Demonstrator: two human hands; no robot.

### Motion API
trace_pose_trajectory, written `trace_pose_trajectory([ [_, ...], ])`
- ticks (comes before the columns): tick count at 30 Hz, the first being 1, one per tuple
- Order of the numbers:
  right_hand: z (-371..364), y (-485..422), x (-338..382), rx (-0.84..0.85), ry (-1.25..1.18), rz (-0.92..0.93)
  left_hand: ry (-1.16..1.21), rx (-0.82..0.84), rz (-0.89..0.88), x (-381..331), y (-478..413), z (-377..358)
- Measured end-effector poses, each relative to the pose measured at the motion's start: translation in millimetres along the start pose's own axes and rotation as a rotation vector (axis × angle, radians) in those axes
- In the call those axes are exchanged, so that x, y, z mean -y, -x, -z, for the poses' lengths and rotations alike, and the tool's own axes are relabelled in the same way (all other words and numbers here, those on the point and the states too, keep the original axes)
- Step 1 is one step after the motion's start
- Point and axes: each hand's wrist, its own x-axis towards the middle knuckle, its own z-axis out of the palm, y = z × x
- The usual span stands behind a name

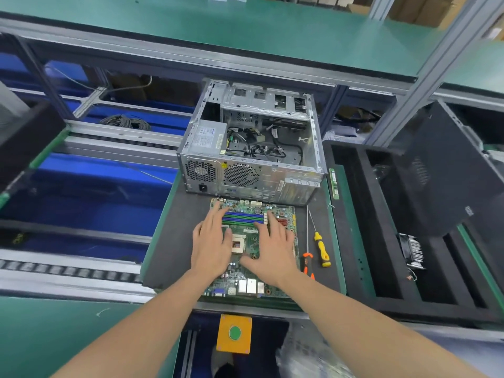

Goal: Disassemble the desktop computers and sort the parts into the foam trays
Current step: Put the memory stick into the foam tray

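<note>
A green motherboard point(245, 282) lies flat on the black mat point(169, 241) in front of an open grey computer case point(251, 140). My left hand point(211, 241) rests on the board's left half, fingers straight and reaching toward the blue and green memory slots point(241, 217). On the board's right half lies my right hand point(272, 248), fingers spread flat, with the fingertips at the slots' right end. The CPU socket point(238, 243) shows between the two hands. Neither hand holds anything.
A yellow-handled screwdriver point(321, 248) and an orange-handled tool point(308, 264) lie right of the board. A memory stick point(333, 184) rests by the black foam tray point(381, 241), which holds a heatsink fan point(411, 251). A black side panel point(441, 170) leans at right.
</note>
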Motion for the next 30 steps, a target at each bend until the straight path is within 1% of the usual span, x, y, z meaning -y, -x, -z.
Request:
trace_pose_trajectory([
  [3, -1, 1, 6, 0.002, -0.020, -0.024, 0.025, -0.023, 0.008, -1, 1, 0],
  [7, 7, -4, 8, 0.013, -0.028, -0.053, 0.002, -0.033, 0.018, -3, 1, 1],
  [12, 21, -21, 5, -0.076, 0.027, -0.023, -0.027, -0.097, 0.064, -11, 4, 4],
  [15, 24, -34, -3, -0.064, -0.013, -0.002, -0.110, -0.095, 0.039, -15, 10, 5],
  [17, 23, -39, -8, -0.037, 0.013, 0.048, -0.175, -0.089, 0.016, -17, 15, 5],
  [19, 22, -40, -10, -0.051, 0.051, 0.092, -0.293, -0.066, 0.027, -19, 18, 4],
  [22, 21, -41, -12, -0.061, 0.032, 0.094, -0.434, -0.033, 0.065, -23, 20, 1],
  [26, 22, -42, -15, -0.055, 0.033, 0.107, -0.527, -0.038, 0.099, -30, 21, -1],
  [30, 21, -41, -15, -0.055, 0.031, 0.099, -0.587, -0.041, 0.087, -31, 20, -4],
])
